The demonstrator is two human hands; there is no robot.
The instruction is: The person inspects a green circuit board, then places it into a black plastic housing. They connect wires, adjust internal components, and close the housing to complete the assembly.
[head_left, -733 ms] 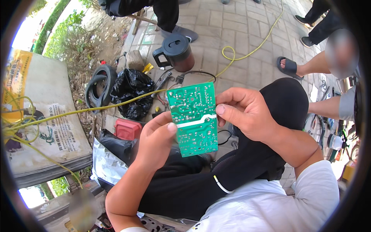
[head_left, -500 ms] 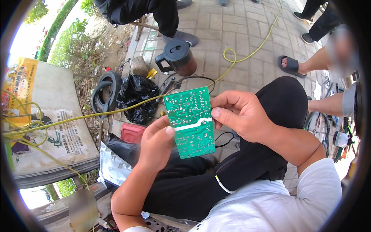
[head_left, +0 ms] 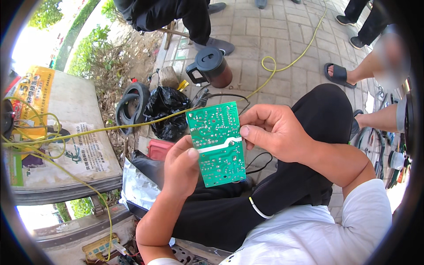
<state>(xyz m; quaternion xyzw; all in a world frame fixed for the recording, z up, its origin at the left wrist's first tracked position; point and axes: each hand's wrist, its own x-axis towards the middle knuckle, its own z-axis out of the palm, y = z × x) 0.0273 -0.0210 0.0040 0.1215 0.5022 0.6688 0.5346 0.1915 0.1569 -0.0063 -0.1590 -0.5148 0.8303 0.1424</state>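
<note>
A green circuit board (head_left: pixel 218 165) is held upright above my lap, its soldered side facing me. A white stripe with a bend crosses its middle, and solder joints dot both halves. My left hand (head_left: pixel 182 165) pinches the board's left edge near the stripe, thumb in front. On the opposite edge my right hand (head_left: pixel 274 132) grips it between thumb and fingers. The fingers behind the board are partly hidden, as are any parts on its far side.
A dark lidded jug (head_left: pixel 214 66) stands on the paving beyond the board. Beside it lie a black plastic bag (head_left: pixel 165 126), a rubber tyre (head_left: pixel 131 106) and a red box (head_left: pixel 158 149). A yellow cable (head_left: pixel 110 128) runs across from the left. Other people's legs (head_left: pixel 371 70) are at right.
The board's lower end has come slightly closer and shows a little more of its face. My view has shifted slightly, moving the surroundings rightward. Both hands keep their hold.
</note>
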